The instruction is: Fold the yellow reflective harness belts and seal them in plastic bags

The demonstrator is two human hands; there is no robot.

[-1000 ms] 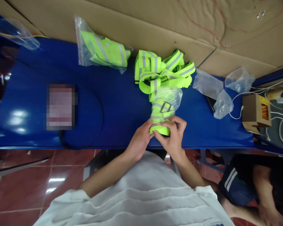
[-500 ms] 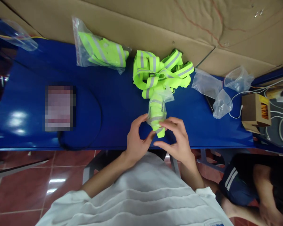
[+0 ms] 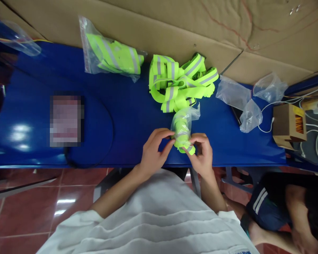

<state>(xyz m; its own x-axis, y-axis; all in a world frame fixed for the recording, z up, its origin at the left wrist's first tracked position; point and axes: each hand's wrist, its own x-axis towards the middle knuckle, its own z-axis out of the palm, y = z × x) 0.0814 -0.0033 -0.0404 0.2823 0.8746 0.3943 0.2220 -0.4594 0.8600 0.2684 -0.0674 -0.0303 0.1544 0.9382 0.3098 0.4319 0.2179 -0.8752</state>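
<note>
A clear plastic bag [image 3: 184, 121] surrounds a rolled neon-yellow reflective strap [image 3: 190, 149], whose lower end sticks out of the bag's mouth. On the left side, my left hand [image 3: 155, 150] pinches the bag's edge between thumb and fingers. Opposite it, my right hand [image 3: 202, 152] has thumb and fingers closed on the bag's rim and the strap's end. Just beyond the bag lies a tangled pile of neon-yellow straps with grey stripes [image 3: 175, 84]. Another bag of neon straps [image 3: 116, 56] rests at the back left.
Several clear plastic bags [image 3: 233, 91] lie at right beside a small cardboard box [image 3: 288, 123] and white cables. A blurred-out object [image 3: 66, 120] with a black cord is on the blue table [image 3: 132, 116] at left. A seated person [image 3: 272, 208] is at lower right.
The bag has shifted slightly right and tilted. My right hand's thumb has closed in from apart onto the strap's end, and my left fingers have moved to the bag's edge.
</note>
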